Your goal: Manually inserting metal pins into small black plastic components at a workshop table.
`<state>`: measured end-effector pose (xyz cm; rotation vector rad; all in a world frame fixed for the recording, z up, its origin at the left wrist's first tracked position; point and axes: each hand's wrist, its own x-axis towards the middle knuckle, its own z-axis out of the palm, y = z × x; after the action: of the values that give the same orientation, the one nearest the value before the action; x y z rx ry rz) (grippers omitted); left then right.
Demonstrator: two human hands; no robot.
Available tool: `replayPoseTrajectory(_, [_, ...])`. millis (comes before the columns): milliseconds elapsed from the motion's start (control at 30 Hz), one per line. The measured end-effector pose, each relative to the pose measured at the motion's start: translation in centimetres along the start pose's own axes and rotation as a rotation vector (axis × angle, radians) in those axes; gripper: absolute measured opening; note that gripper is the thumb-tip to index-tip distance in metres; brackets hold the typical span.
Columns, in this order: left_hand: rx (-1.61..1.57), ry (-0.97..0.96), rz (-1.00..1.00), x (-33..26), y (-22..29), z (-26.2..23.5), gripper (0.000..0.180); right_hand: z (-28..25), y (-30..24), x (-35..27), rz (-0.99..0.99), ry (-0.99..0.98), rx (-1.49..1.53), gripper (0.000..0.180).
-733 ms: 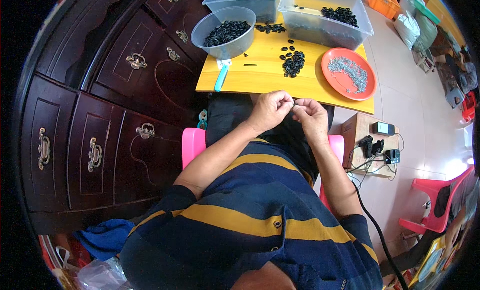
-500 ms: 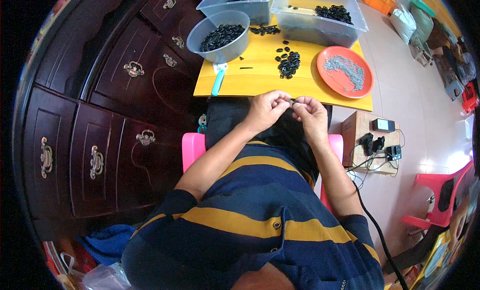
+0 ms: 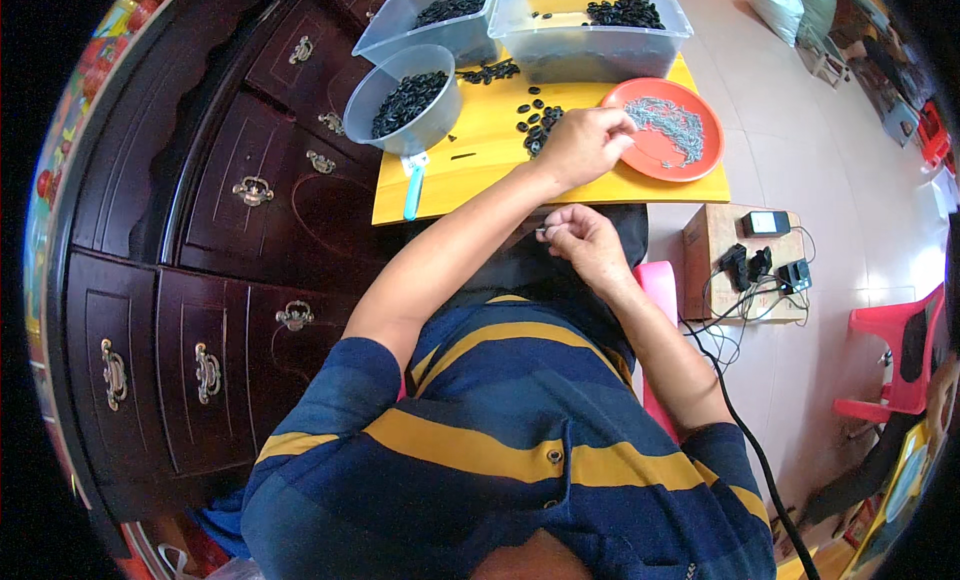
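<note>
My left hand [image 3: 588,145] reaches over the left rim of a red plate [image 3: 655,158], its fingers bent together; whatever lies between the fingertips is hidden. Many small, slender grey pieces [image 3: 672,122] lie on the plate. Lower down, over my lap in front of the table edge, my right hand [image 3: 585,242] pinches a small black piece [image 3: 543,230] between thumb and fingers; its exact kind is too small to tell. Loose black oval pieces with holes [image 3: 536,115] are spread just beyond my left wrist, partly covered by that hand.
On the yellow table [image 3: 470,185] stand a round clear tub [image 3: 440,120] and two clear bins [image 3: 590,55], all with black pieces. A turquoise-handled tool [image 3: 414,192] lies at the front left. Dark drawers [image 3: 230,190] flank my left; a wooden box [image 3: 715,250] with adapters and cables is right.
My hands have separated. The left has moved forward and right to the red plate; the right has drawn back slightly, keeping the small black piece. The view has shifted a little.
</note>
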<state>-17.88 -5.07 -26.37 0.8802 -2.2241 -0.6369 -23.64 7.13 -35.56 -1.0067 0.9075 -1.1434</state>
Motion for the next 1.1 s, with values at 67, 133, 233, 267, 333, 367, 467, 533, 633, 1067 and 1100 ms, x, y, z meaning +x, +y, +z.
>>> replayPoseTrajectory(67, [0.033,-0.022,0.025,1.7,-0.6,1.8,0.018,0.2,0.1,0.1,0.007,-0.009,-0.084,0.011])
replayPoseTrajectory(133, [0.062,-0.046,0.052,3.0,-1.1,3.3,0.018,0.3,0.0,0.1,0.006,0.001,-0.076,0.010])
replayPoseTrajectory(233, [0.211,-0.111,0.116,4.2,-1.7,4.7,0.016,0.1,0.0,0.1,-0.016,0.030,-0.104,0.010])
replayPoseTrajectory(267, [0.250,-0.142,0.107,4.4,-2.0,5.0,0.016,0.1,0.1,0.1,-0.039,0.048,-0.139,0.010])
replayPoseTrajectory(333, [0.288,-0.176,0.097,4.8,-2.4,5.3,0.015,0.1,0.1,0.1,-0.060,0.073,-0.173,0.011])
replayPoseTrajectory(367, [0.304,-0.192,0.095,4.9,-2.5,5.4,0.015,0.1,0.1,0.0,-0.083,0.095,-0.209,0.012])
replayPoseTrajectory(467, [0.286,-0.220,0.056,5.3,-2.0,5.3,0.015,-0.2,0.3,0.3,-0.072,0.094,-0.250,0.014])
replayPoseTrajectory(533, [0.255,-0.228,0.017,5.4,-2.1,5.0,0.016,-0.2,0.3,0.3,-0.056,0.095,-0.252,0.014])
replayPoseTrajectory(633, [0.186,-0.071,0.054,5.4,-3.4,3.7,0.016,0.0,0.2,0.3,-0.047,0.095,-0.250,0.013])
replayPoseTrajectory(1067, [0.363,0.108,-0.319,-1.4,-16.3,-9.2,0.018,0.2,-0.2,-0.1,-0.029,0.065,-0.165,0.011])
replayPoseTrajectory(1100, [0.357,0.115,-0.330,-2.0,-16.9,-9.2,0.018,0.2,-0.3,-0.1,-0.014,0.064,-0.158,0.011])
